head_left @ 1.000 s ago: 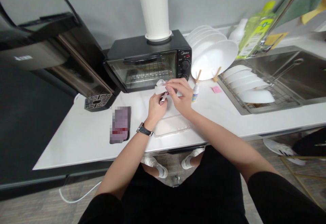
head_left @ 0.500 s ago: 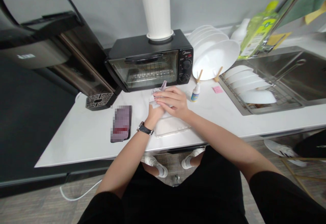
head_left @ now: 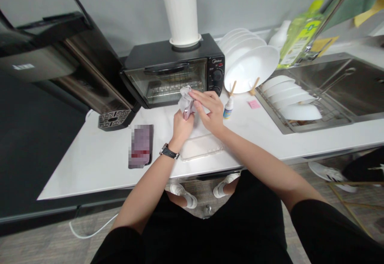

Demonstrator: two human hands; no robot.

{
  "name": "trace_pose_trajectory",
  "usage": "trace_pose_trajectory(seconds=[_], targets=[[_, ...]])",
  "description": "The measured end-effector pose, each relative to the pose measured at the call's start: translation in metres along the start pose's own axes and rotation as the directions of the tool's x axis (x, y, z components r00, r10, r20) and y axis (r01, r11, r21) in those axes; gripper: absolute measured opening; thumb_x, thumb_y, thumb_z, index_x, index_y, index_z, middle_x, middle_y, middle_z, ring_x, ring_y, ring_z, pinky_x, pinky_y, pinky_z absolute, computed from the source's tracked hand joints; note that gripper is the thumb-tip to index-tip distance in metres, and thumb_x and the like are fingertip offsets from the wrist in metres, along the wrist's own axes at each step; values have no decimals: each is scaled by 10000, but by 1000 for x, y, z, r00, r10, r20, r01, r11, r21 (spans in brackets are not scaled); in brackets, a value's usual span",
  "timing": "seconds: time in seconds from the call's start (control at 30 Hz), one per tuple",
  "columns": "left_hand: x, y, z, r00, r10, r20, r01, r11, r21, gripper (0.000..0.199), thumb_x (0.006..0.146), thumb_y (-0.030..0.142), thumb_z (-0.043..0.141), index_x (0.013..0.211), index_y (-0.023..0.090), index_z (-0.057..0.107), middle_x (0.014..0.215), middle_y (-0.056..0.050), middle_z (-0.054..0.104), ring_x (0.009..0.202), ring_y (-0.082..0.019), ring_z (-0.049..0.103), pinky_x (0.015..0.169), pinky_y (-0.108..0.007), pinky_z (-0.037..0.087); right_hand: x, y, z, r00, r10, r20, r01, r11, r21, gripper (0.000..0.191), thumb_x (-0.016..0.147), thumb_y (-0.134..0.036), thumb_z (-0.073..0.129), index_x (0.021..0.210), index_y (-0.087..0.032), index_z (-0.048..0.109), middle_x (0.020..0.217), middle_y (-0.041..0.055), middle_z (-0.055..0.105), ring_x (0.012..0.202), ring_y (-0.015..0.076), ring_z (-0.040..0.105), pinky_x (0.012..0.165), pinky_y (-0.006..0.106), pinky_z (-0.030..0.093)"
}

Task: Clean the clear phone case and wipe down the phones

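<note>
My left hand, with a watch on its wrist, grips a slim pinkish phone, seen nearly edge-on and partly covered. A crumpled white tissue is wrapped over the phone's far end. My right hand presses the tissue there with its fingertips. Below my hands a clear phone case lies flat on the white counter. To the right of my right hand stands a small white spray bottle with a blue and yellow label.
A second phone, partly pixelated, lies at the left. Behind are a black toaster oven with a white cup on top, and a coffee machine. White plates, a pink note and a sink are at the right.
My hands have turned and lifted a little; the phone's pinkish edge now shows in my left hand. My right fingers have shifted up along the tissue.
</note>
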State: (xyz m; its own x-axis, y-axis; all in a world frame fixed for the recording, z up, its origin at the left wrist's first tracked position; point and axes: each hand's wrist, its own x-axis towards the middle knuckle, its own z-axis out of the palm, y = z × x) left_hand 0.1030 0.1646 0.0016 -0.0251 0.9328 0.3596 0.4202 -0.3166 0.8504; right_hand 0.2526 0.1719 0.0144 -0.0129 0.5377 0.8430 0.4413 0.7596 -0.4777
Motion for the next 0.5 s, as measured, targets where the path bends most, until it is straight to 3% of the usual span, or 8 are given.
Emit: trace_pose_trajectory(seconds=[0.13,0.23,0.33,0.4,0.5], targets=[[0,-3,0,1000,-22,-5,22,1000,8,55,951,242,700,898,251,713,857,-58,800,902,-282,791,915,-449,684,1,2,0,1000,-4,22,4,1000,10,412,1179,-492,559,1426,-324,843,1448,67,846,1235,303,786,1112,552,638],[1,-1,-1,1000,-25,12,25,1000,-14,112,993,259,682,1071,256,763,1085,-94,875,1141,-313,817,1065,-485,655,-2,2,2,989,-121,90,119,993,25,391,1171,-449,583,1452,-331,829,1484,67,828,1223,302,784,1097,560,649],[1,2,-1,1000,-4,25,4,1000,-20,257,1029,312,675,1273,304,754,1381,-88,850,1469,-311,708,1210,-493,570,-4,0,4,953,-277,125,272,960,61,378,1166,-404,599,1457,-322,825,1459,65,840,1222,290,803,1038,533,680],[2,3,-1,998,-18,63,19,1000,-4,307,1046,371,672,1340,317,739,1499,-87,806,1548,-316,652,1222,-492,544,-5,0,5,930,-335,149,327,942,74,376,1173,-396,585,1445,-312,830,1446,63,847,1238,280,818,1011,516,690],[1,2,-2,995,-14,97,14,1000,5,351,1049,410,676,1381,306,724,1543,-95,781,1553,-328,645,1202,-485,544,-5,0,5,931,-319,180,309,948,79,388,1189,-419,550,1436,-324,834,1450,57,845,1251,276,821,1022,520,690]])
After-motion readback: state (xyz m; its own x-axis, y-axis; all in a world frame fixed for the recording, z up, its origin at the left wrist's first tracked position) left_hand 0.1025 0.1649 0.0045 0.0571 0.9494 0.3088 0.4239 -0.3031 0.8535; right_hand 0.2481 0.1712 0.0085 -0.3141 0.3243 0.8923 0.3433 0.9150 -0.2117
